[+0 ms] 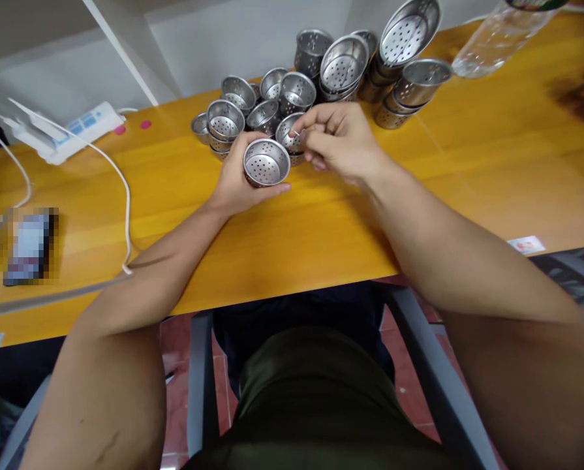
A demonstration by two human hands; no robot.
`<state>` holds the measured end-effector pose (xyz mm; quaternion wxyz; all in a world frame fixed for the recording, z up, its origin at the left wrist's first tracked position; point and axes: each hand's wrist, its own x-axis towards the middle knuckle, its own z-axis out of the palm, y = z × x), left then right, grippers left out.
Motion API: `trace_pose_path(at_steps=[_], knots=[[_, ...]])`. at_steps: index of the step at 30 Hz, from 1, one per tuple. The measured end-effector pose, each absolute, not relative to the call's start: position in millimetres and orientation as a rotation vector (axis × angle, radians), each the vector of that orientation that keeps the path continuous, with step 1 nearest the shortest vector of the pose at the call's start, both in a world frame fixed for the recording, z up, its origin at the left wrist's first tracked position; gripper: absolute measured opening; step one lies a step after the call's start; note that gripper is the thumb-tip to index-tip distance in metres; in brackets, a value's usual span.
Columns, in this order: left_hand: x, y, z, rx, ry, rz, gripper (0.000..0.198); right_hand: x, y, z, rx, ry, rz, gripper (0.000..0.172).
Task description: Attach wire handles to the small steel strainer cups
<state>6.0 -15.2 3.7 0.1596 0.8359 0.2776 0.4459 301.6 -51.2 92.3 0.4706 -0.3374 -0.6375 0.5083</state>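
L hand (pixel 235 179) grips one strainer cup (pixel 266 162), R hand (pixel 338 140) pinches a small wire bit (pixel 296 133) at its 1 o'clock; pile of cups (pixel 321 72) at 12 looks untouched.

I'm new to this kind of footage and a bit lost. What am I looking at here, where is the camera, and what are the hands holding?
There is no machine, just a person seated at a yellow wooden table, filmed by a camera worn on their head and looking down. The left hand holds a perforated metal cup. The right hand pinches something small and thin beside it, too small to identify. Behind lies a pile of similar cups, with a power strip, a white cable and a clear bottle nearby.
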Motion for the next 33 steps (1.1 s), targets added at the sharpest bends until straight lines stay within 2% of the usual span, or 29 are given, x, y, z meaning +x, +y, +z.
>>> trace_pose_path(at_steps=[3,8,11,22,29,33], knots=[[6.5,-13.9,1.4,2.358,0.755,1.281,0.121,295.8,-60.0,98.1,-0.821,-1.566,1.244,0.040],[6.7,-14.3,-0.2,2.360,0.779,1.264,0.120,289.1,-60.8,95.9,-0.707,-1.660,1.078,0.060],[6.6,-16.9,2.0,2.394,0.836,1.247,0.114,286.9,-55.4,89.3,-0.657,-1.680,1.005,0.064],[10.5,-28.1,15.3,2.406,0.927,1.178,0.109,296.7,-46.6,84.1,-0.759,-1.735,0.848,0.065],[9.3,-23.0,9.1,2.404,0.908,1.187,0.113,301.4,-50.6,88.2,-0.737,-1.787,0.942,0.054],[9.4,-22.8,8.5,2.394,0.934,1.181,0.117,294.6,-62.0,91.4,-0.788,-1.828,0.836,0.044]])
